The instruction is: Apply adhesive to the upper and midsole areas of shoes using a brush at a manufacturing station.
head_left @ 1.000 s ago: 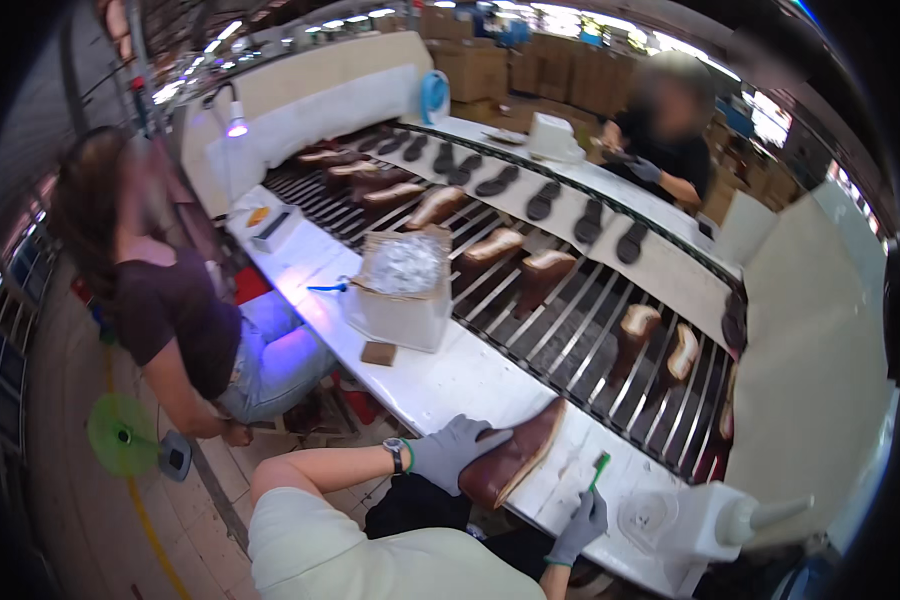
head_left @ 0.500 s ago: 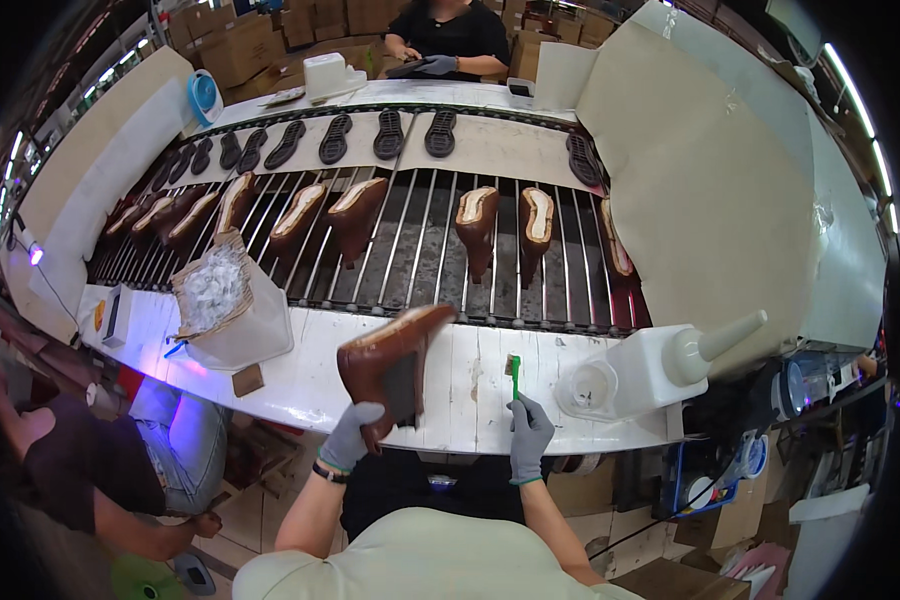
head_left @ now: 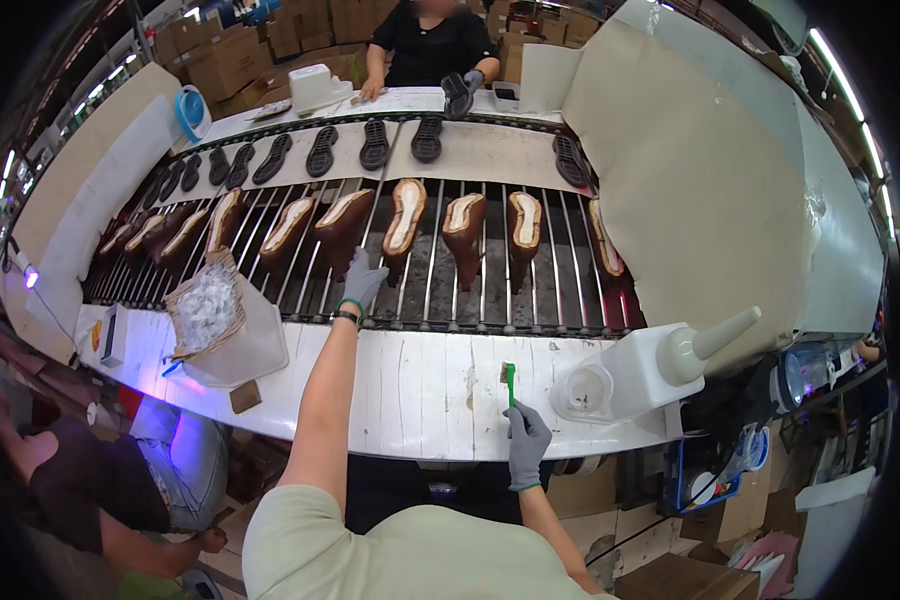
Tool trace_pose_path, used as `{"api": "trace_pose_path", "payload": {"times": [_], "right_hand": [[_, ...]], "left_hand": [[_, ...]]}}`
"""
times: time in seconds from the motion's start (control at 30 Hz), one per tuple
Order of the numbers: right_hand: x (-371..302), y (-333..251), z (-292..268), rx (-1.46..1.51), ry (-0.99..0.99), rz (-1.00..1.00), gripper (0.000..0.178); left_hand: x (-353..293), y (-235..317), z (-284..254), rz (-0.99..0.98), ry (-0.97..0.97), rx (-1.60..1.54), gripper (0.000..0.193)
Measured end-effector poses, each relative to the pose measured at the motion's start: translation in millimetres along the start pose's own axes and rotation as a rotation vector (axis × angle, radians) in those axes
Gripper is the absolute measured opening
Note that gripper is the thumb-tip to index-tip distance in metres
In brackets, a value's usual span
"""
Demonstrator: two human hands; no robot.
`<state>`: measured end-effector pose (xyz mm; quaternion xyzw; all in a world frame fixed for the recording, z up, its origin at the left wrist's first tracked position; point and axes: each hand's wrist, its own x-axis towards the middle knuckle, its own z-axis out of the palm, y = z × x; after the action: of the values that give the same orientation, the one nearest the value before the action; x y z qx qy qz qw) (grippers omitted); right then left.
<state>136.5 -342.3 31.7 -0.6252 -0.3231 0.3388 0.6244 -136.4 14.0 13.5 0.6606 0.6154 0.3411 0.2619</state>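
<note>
My left hand [head_left: 363, 281], in a grey glove, reaches over the roller rack with its fingers apart and nothing held. Beside its fingertips a brown boot upper [head_left: 405, 232] rests on the rollers, its pale underside turned up. Another brown boot upper [head_left: 344, 222] stands just left of it, near the same hand. At the front edge of the white bench [head_left: 420, 375], my gloved right hand [head_left: 528, 440] grips a small green brush [head_left: 510, 378], bristle end pointing away from me.
More brown boot uppers [head_left: 463, 228] line the roller conveyor [head_left: 430, 290]. Black soles [head_left: 374, 146] lie on the board behind. A white bottle [head_left: 652, 365] and cup [head_left: 585, 388] stand right; a bin of crumpled plastic [head_left: 210, 308] stands left. Across the line a person [head_left: 430, 50] holds a sole.
My left hand has moved forward from the bench to the rollers and let go of the boot upper there. My right hand stays put with the brush. The person opposite has lifted a sole.
</note>
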Motion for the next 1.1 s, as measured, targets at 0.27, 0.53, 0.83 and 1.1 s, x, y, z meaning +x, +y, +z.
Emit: {"api": "trace_pose_path", "payload": {"times": [0.27,0.53,0.83,1.1], "right_hand": [[3,-6,-12,0.010,0.071,0.123,0.018],[1,-8,-13,-0.040,0.062,0.143,0.021],[6,-5,-17,-0.027,0.004,0.120,0.024],[4,4,-21,0.015,0.005,0.024,0.022]], "left_hand": [[-48,133,41,0.393,0.219,-0.208,0.074],[-37,219,191,0.220,-0.218,-0.356,0.105],[8,186,284,0.418,0.096,-0.156,0.080],[17,253,175,0.343,-0.023,-0.318,0.060]]}}
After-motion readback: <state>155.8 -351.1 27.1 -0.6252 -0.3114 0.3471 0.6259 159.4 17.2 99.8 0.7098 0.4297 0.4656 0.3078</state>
